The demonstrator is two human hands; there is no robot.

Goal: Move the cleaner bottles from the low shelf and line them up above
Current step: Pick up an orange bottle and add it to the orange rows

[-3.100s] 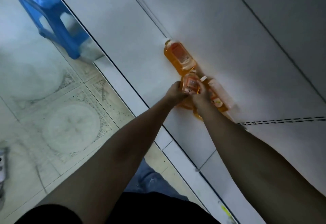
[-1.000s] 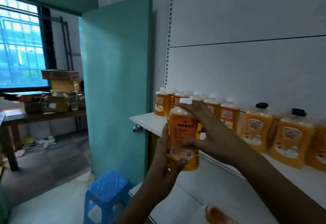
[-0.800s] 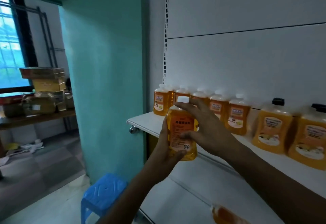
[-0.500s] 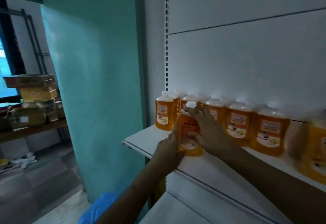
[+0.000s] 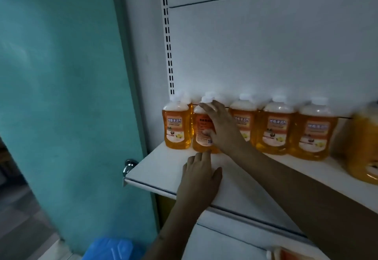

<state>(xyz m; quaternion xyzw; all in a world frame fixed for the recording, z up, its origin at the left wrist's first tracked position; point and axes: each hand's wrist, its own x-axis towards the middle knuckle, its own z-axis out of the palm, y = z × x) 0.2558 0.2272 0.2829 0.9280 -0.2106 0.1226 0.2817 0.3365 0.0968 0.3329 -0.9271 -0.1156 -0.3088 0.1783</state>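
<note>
Task well advanced. Front row of orange floor-cleaner bottles (image 5: 278, 131) stands on the upper shelf (image 5: 163, 169). Newest bottle (image 5: 201, 135) upright, label reversed, right hand (image 5: 222, 128) wrapped round it. Left hand (image 5: 199, 180) flat, holding nothing, at 6 o'clock. One bottle (image 5: 286, 254) remains below. White panelling, teal door (image 5: 61, 96), blue stool (image 5: 110, 248).
</note>
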